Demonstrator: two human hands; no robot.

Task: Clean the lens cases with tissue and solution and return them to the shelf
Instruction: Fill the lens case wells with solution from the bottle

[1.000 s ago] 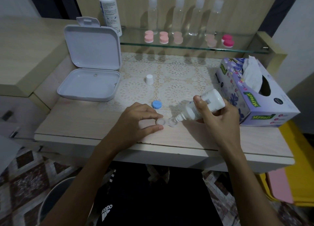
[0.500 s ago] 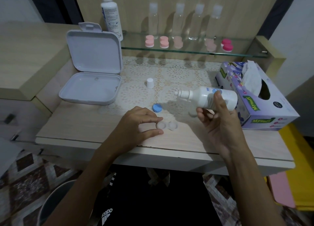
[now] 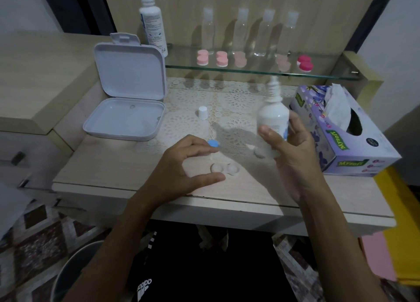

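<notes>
1. The work surface is a pale wood-grain table (image 3: 109, 165) under a glass top, with a cream lace doily (image 3: 227, 111) spread across its rear middle.
2. Near the front edge lies an open white lens case (image 3: 225, 168), its two round cups side by side and uncapped; a blue cap (image 3: 213, 143) sits just behind it and a small white cap (image 3: 202, 112) stands further back on the doily.
3. The left hand (image 3: 181, 165) rests on the table with thumb and forefinger curved loosely round the lens case, holding nothing; I cannot tell whether they touch it.
4. The right hand (image 3: 293, 151) grips a white solution bottle (image 3: 272, 117) upright, nozzle up and uncapped, just right of the lens case.
5. A flower-printed tissue box (image 3: 363, 147) sits at the right edge, one tissue standing out of its slot.
6. An open white hinged box (image 3: 127, 111) lies at the left, its lid propped upright.
7. Behind, a glass shelf (image 3: 329, 73) against a wooden back panel carries pink lens cases (image 3: 221, 58), one magenta case (image 3: 305, 63), four clear bottles (image 3: 268, 33) and a tall white bottle (image 3: 152, 22).
8. Below, a patterned floor (image 3: 34, 240) shows, and yellow and pink sheets at lower right.
</notes>
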